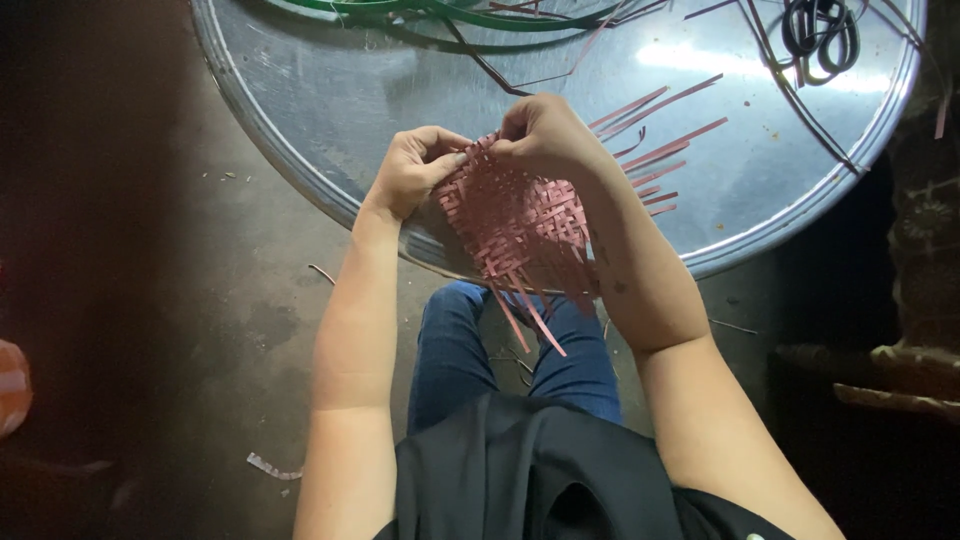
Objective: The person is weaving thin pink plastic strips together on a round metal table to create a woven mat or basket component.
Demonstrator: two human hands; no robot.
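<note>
A flat woven mat of pink strips (pixel 520 225) lies over the near rim of a large round metal tray (pixel 300 90). My left hand (pixel 415 170) grips the mat's upper left edge with bent fingers. My right hand (pixel 545 135) pinches strips at the mat's top edge, right next to the left hand. Loose pink strip ends (pixel 665 150) fan out to the right on the tray, and others (pixel 530 315) hang down toward my knees.
Green strips (pixel 450 15) and dark strips lie at the tray's far side, with a dark coiled bundle (pixel 820 30) at the top right. Scraps of strip (pixel 272 467) lie on the dark floor. Woven objects (pixel 900 375) stand at the right edge.
</note>
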